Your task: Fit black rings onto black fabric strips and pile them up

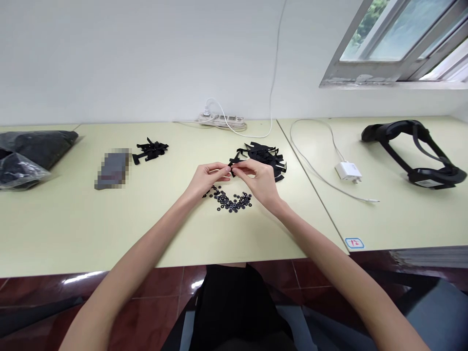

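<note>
My left hand (209,177) and my right hand (258,179) meet over the table, fingertips pinched together on a small black strip (231,168). Whether a washer is also between the fingers is too small to tell. Just below the hands, many small black ring-shaped washers (234,202) lie loosely scattered. Behind my right hand sits a pile of short black fabric strips (268,155), partly covered by that hand. Farther left lies a smaller heap of similar strips (151,149).
A blurred dark flat object (114,168) and a black plastic bag (36,156) lie at left. Along the wall is a power strip (223,120) with a white cable. On the right are a white charger (348,171), its cable (321,183) and a black headset (420,153).
</note>
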`<state>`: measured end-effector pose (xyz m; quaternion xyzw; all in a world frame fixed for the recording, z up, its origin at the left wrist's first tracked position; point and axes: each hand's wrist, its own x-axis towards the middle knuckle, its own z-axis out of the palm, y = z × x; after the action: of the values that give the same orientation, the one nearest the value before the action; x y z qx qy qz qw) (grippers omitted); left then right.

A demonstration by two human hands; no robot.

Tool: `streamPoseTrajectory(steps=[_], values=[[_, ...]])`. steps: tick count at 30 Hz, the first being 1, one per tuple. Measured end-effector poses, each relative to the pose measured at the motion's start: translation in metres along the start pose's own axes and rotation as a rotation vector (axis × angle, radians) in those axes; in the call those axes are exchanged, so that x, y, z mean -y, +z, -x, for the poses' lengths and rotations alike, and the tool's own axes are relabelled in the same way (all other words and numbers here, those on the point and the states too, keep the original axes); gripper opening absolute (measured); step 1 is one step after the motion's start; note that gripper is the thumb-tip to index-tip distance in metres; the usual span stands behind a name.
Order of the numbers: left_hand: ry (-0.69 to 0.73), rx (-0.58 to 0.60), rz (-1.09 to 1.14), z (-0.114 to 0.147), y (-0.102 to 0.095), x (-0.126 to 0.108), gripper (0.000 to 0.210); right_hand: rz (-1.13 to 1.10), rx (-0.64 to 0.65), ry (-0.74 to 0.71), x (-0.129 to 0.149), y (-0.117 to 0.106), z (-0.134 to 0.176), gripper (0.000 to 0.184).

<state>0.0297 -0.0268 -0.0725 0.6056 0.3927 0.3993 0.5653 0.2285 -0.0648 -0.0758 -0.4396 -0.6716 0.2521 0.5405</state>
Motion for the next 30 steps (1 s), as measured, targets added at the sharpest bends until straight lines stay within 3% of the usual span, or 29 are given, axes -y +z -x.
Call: streamPoseTrajectory(steps=[7, 17, 30], values=[[0.012, -0.032, 0.006, 0.003, 0.003, -0.005, 0.048, -0.347, 0.058, 0.262, -0.003, -0.005, -0.005, 0.019], [0.035, -0.025, -0.041, 0.002, 0.004, -0.004, 0.043, -0.192, 0.054, 0.200, 0.007, -0.001, -0.001, 0.010], [0.073, 0.022, -0.105, 0.003, 0.002, -0.005, 0.042, -0.233, 0.038, 0.229, -0.003, -0.003, -0.004, 0.025]])
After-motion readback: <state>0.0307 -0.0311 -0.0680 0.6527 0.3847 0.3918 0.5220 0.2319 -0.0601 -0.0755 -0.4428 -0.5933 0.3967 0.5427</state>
